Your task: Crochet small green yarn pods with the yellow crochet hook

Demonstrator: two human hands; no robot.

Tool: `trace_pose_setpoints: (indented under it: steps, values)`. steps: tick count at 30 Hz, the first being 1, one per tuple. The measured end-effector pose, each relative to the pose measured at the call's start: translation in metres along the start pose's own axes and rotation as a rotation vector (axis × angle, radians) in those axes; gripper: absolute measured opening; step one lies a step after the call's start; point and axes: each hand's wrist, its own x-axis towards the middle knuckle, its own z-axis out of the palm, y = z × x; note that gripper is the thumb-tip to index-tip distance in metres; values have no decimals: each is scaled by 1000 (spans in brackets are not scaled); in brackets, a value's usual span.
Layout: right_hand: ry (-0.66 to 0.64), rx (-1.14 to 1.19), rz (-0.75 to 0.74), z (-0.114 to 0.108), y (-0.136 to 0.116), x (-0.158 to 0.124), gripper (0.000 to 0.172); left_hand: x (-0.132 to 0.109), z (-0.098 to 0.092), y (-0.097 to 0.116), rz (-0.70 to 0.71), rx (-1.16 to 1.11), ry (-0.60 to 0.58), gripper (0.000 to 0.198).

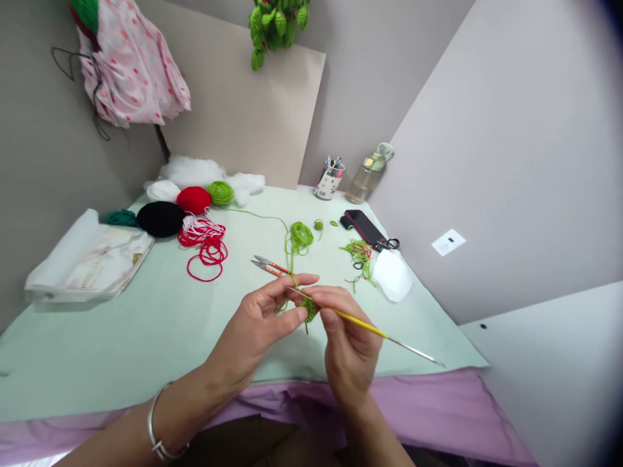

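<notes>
Between my hands is a small green crochet piece (310,310), pinched by the thumb and fingers of my left hand (265,324). Green yarn (292,259) runs over my left index finger and back to a loose green bundle (301,237). My right hand (348,344) grips a crochet hook (363,323) with a yellow handle, held like a pen. Its near metal end points down to the right, and its other tip reaches the green piece. Just beyond my left fingers lie orange-handled thread snips (271,266). My fingers partly hide the stitches.
At the back left are black (160,219), red (193,200) and green (220,192) yarn balls, with white stuffing (192,172) behind. To the right lie a phone (365,227), scissors (388,244) and yarn scraps (359,253). A bottle (365,181) and pen cup (329,181) stand near the wall.
</notes>
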Motion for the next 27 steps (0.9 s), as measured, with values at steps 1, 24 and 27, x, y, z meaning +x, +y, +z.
trace_pose_setpoints:
  steps: [1,24,27]
  values:
    - [-1,-56,-30,1,0,-1,23,0,0,-1,8,7,5,33]
    - [90,33,54,-3,-6,-2,20,2,-3,6,-7,-168,77,11]
    - [68,10,24,-2,-7,-3,22,2,-2,7,6,-148,75,10]
